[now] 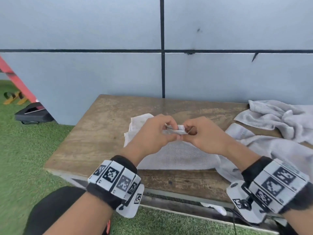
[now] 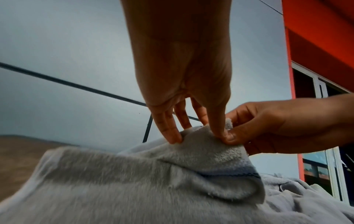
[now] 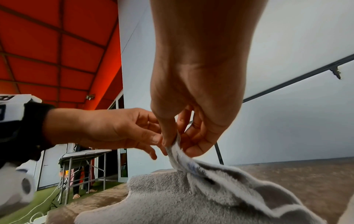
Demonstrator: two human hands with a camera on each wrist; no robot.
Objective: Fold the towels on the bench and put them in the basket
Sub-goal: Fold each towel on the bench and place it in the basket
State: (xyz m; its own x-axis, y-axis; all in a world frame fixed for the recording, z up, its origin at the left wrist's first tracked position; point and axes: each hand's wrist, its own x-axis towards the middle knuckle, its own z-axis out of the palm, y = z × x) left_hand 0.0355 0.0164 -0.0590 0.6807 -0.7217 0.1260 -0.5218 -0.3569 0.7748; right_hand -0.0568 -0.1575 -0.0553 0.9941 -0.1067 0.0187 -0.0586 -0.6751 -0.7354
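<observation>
A pale grey towel (image 1: 177,155) lies on the wooden bench (image 1: 94,143), with one corner lifted. My left hand (image 1: 157,133) and right hand (image 1: 201,134) meet above its middle, and both pinch that raised corner (image 1: 177,130). In the left wrist view my left hand (image 2: 199,136) pinches the towel (image 2: 206,153) at its fluffy edge while the right hand (image 2: 254,130) grips it beside my thumb. In the right wrist view my right hand (image 3: 172,144) pinches the striped towel edge (image 3: 184,160) and the left hand (image 3: 122,130) reaches in. No basket is in view.
More crumpled grey towels (image 1: 279,119) lie at the bench's right end. A grey panelled wall (image 1: 118,73) stands right behind the bench. Green turf (image 1: 22,150) lies to the left, with a black object (image 1: 33,114) and an orange beam (image 1: 18,80) on it.
</observation>
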